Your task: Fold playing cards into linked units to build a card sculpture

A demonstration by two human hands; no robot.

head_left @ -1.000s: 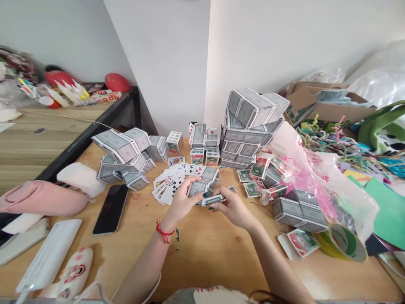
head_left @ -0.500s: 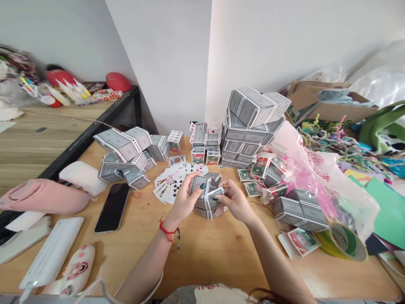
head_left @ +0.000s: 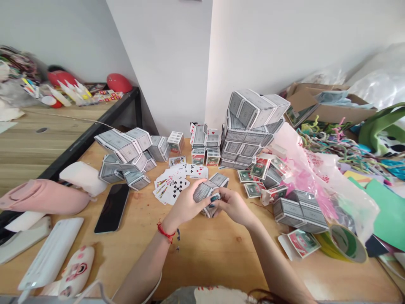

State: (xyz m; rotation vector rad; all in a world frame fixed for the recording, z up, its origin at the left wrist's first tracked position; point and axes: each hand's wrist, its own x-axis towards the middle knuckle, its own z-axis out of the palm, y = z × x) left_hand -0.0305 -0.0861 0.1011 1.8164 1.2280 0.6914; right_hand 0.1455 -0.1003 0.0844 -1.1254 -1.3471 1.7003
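Note:
Between my two hands is a box-like block folded from grey-backed playing cards [head_left: 205, 191]. My left hand [head_left: 186, 200] wraps round its left side, the thumb lying across the near face. My right hand [head_left: 232, 204] pinches the near right edge, its fingertips meeting the left thumb. The underside of the block is hidden by my fingers. Just beyond my left hand lie fanned loose playing cards [head_left: 175, 188], face up. Behind them stand small card cubes [head_left: 199, 135] on red and green card boxes [head_left: 198, 156].
A tall stack of card blocks [head_left: 249, 131] rises at the back right, and a lower stack [head_left: 126, 147] at the left. Opened card boxes [head_left: 255, 189], more blocks [head_left: 299, 211] and yellow tape [head_left: 344, 242] lie right. A phone [head_left: 112, 208] and pink pouch [head_left: 47, 196] lie left.
The card block has been turned and tilted between my hands. My left thumb has moved down and right to meet my right fingertips, which have closed in on the near edge.

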